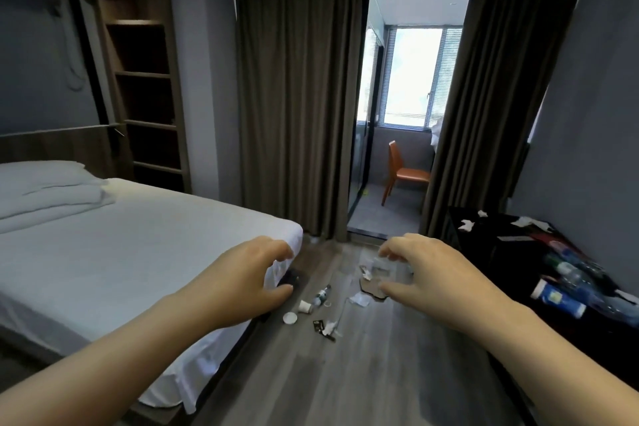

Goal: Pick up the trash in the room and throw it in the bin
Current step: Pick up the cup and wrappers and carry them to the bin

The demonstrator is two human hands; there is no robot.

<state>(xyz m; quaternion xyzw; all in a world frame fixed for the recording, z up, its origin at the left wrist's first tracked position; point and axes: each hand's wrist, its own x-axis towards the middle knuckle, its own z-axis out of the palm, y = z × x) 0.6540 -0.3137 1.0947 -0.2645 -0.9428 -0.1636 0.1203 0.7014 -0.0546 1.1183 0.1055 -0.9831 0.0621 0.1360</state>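
Trash is seen strewn on the wood floor [363,373] btwn bed [138,245] & black desk [501,252]: paper cup [306,306], white lid [289,317] just beside it, small bottle [322,294], crumpled wrapper [359,298], dark packet [318,324]. All of it lies beyond the hands. The left hand [249,273] is held by the bed corner, fingers loosely curved, nothing gripped. The right hand [425,273] is curved about a clear plastic piece [385,268] over cardboard [370,287]; whether it's gripped can't be told. On the desk, bottles [560,297] & crumpled tissues [466,225] are scattered.
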